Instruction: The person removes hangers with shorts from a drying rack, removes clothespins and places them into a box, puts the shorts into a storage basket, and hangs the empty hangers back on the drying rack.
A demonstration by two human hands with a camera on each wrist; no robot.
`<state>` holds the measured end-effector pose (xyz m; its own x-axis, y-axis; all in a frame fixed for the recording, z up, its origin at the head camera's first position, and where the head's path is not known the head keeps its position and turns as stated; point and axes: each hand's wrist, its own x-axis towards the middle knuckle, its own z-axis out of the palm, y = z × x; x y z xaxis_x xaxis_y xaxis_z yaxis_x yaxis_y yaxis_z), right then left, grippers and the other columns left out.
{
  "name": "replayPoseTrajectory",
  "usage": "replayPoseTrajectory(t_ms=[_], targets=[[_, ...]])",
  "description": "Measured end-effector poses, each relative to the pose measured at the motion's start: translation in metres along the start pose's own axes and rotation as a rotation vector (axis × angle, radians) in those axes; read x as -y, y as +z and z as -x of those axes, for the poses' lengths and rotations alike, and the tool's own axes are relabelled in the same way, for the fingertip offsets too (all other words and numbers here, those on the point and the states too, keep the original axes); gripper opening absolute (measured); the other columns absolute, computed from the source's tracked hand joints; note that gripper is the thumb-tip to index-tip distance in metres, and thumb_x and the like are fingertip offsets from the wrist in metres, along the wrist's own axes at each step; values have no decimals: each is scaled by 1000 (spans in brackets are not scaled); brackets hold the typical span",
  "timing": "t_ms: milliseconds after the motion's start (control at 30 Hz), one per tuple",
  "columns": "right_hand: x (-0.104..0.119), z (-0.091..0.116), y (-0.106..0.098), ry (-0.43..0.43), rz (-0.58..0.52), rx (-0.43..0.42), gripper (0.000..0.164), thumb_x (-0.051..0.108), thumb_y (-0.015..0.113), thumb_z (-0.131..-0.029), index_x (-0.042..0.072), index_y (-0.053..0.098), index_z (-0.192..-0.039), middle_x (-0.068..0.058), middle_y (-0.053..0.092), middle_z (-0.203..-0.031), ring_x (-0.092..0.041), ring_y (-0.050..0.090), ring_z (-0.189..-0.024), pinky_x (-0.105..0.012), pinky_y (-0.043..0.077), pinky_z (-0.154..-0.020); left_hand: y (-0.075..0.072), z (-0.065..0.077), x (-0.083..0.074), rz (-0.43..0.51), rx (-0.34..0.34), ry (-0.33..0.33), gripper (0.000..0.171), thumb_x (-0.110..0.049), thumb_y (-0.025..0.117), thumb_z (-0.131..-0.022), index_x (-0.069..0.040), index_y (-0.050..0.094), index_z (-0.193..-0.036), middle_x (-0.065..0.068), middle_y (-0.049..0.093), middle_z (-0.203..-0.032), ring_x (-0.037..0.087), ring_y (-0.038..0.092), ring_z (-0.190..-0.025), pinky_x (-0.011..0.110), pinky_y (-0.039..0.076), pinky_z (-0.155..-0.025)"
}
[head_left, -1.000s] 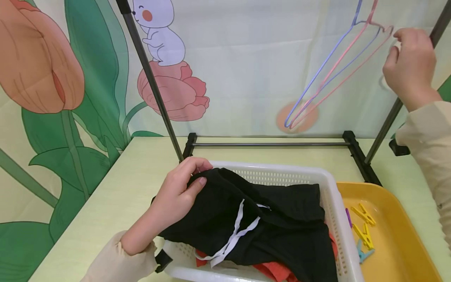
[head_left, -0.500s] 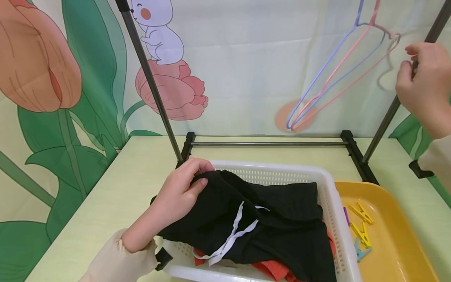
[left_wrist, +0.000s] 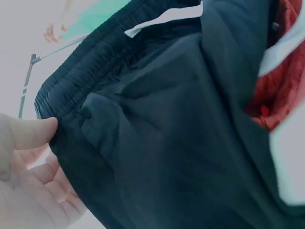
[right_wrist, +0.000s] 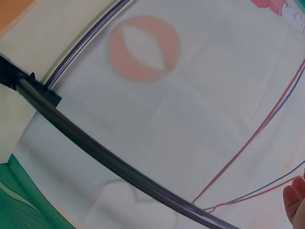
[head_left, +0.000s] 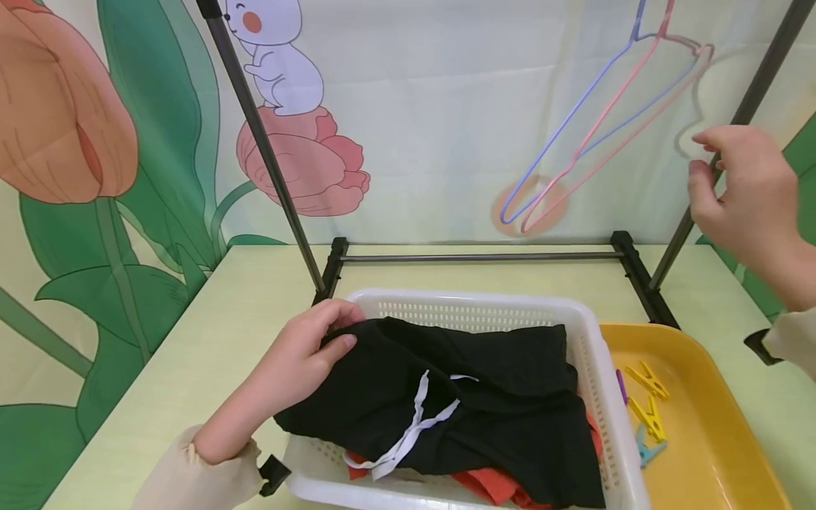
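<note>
My left hand (head_left: 310,354) pinches a corner of black drawstring pants (head_left: 510,425) between thumb and fingers. In the left wrist view the thumb (left_wrist: 35,131) lies on the edge beside the gathered waistband (left_wrist: 71,81). White drawstrings (head_left: 411,432) trail across the front. The pants lie over a white basket (head_left: 612,397), with red cloth (head_left: 487,485) showing beneath them. My right hand (head_left: 752,188) is in the air in front of the rack's right post, fingers loosely bent and holding nothing. Up and left of it hang a blue hanger (head_left: 561,127) and a pink hanger (head_left: 605,117).
A dark rack stands behind the basket, with a left post (head_left: 268,149), a right post (head_left: 758,85) and a low crossbar (head_left: 478,258). To the right, a yellow tray (head_left: 714,397) holds several clothespins (head_left: 650,418). A printed backdrop (head_left: 414,142) covers the back.
My right hand has moved away from the hangers, first right, then down and slightly back left. The hangers have swung a little. My left hand has dipped slightly, still gripping the pants.
</note>
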<state>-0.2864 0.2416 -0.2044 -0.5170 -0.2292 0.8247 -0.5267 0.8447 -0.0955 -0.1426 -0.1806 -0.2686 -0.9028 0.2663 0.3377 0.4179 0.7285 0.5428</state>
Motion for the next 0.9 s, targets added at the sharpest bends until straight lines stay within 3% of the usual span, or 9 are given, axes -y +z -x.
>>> replayPoseTrajectory(t_ms=[367, 633, 900], targets=[[15, 25, 11, -162, -63, -24, 24, 3, 48, -80, -6, 56, -101, -23, 58, -95, -32, 47, -73, -44, 36, -58, -4, 7, 17, -19, 87, -78, 17, 4, 57, -80, -9, 55, -90, 1, 57, -84, 14, 50, -79, 34, 44, -74], [31, 46, 20, -339, -118, 25, 42, 30, 33, -93, -4, 57, -99, -20, 59, -92, -32, 53, -82, -43, 43, -50, -2, 12, 29, -8, 118, -97, 16, 4, 57, -80, -10, 55, -89, 1, 57, -84, 14, 47, -77, 29, 42, -70], [42, 66, 34, -463, -189, 93, 48, 36, 32, -93, -3, 58, -104, -18, 61, -98, -32, 57, -87, -44, 48, -59, 0, 16, 38, -12, 137, -112, 18, 7, 56, -79, -9, 53, -86, 1, 54, -82, 15, 45, -75, 26, 39, -66]])
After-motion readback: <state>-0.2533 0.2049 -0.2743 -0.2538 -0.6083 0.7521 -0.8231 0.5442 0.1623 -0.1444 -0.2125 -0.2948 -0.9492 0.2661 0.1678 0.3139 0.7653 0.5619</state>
